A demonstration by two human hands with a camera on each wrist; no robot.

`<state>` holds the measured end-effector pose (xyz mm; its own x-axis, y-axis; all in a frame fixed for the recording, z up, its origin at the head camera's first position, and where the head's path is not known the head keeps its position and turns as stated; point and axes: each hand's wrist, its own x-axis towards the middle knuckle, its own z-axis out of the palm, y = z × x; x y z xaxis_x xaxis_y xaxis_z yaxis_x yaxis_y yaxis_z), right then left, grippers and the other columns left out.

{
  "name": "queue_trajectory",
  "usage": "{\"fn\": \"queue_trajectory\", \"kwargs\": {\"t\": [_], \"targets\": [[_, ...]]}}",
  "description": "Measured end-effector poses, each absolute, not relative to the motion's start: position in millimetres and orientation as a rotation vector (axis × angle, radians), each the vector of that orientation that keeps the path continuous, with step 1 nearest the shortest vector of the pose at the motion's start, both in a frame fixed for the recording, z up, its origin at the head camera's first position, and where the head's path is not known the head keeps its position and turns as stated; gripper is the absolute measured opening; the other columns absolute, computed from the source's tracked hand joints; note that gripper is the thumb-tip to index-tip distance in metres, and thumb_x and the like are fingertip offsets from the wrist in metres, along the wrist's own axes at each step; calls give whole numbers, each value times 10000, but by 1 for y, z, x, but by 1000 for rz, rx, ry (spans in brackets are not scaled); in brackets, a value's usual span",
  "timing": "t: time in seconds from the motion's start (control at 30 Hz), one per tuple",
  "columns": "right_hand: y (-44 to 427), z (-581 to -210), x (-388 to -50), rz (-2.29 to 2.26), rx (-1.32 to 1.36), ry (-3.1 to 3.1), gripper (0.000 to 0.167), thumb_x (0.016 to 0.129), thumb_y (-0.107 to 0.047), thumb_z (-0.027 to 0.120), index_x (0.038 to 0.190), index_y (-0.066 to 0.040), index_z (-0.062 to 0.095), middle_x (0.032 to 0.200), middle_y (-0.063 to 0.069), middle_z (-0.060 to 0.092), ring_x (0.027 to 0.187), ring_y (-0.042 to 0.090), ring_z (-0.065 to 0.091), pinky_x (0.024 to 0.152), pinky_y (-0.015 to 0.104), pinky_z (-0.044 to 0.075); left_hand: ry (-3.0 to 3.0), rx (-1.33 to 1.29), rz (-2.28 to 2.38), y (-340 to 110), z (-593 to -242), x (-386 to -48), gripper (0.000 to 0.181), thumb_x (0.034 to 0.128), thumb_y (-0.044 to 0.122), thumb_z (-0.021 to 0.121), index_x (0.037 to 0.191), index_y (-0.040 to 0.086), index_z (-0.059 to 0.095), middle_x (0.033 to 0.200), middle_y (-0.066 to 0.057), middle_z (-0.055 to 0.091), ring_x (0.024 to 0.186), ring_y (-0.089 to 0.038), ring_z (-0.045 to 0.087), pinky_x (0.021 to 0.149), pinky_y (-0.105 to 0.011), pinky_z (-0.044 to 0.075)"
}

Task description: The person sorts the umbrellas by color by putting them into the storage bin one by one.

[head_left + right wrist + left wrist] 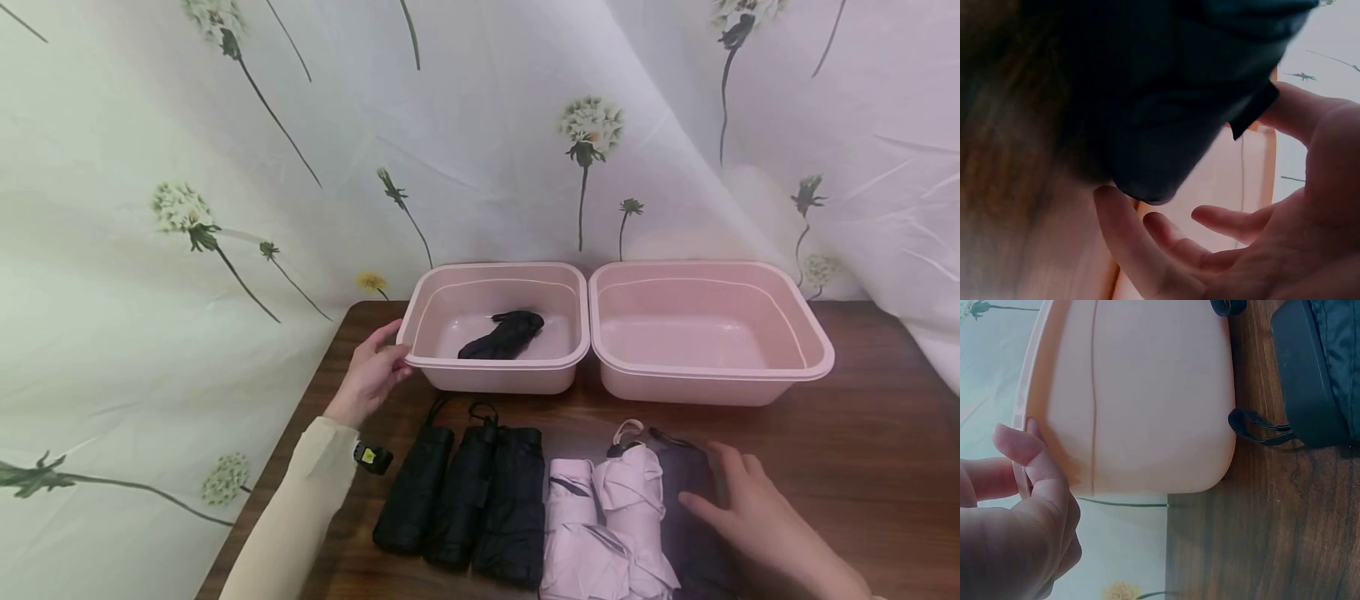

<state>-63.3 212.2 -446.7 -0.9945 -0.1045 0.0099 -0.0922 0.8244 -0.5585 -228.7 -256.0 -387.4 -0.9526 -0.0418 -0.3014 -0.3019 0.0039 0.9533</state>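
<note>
My left hand (370,372) pinches the left rim of the smaller pink basin (495,377); the left wrist view shows thumb and fingers on either side of that rim (1021,403). A black, crumpled folded umbrella (504,336) lies inside this basin. My right hand (765,508) is beside a dark navy folded umbrella (686,492), its fingers spread and loosely bent around the far end. In the right wrist view the dark umbrella (1166,94) sits between thumb and fingers, without a clear grip; whether a fingertip touches it I cannot tell.
Three black folded umbrellas (461,492) lie side by side in front of the left basin. Pale pink folded umbrellas (633,492) lie between them and the navy one. A larger pink basin (697,387) stands at the right. Behind the wooden table (885,433) hangs a dandelion-printed cloth (487,125).
</note>
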Motion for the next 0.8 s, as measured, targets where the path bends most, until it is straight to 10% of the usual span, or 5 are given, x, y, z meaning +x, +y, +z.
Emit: {"fn": "queue_trajectory", "kwargs": {"t": [0.8], "targets": [[199,-455,-59,-815,-23,2828,1146,732,-555,750,1449,92,134,1142,457,454,916,482,621,729,558,519,2090,-358,2060,-256,-387,-230,584,979,90,514,1515,191,305,1014,-53,551,707,-98,559,656,-194,535]]}}
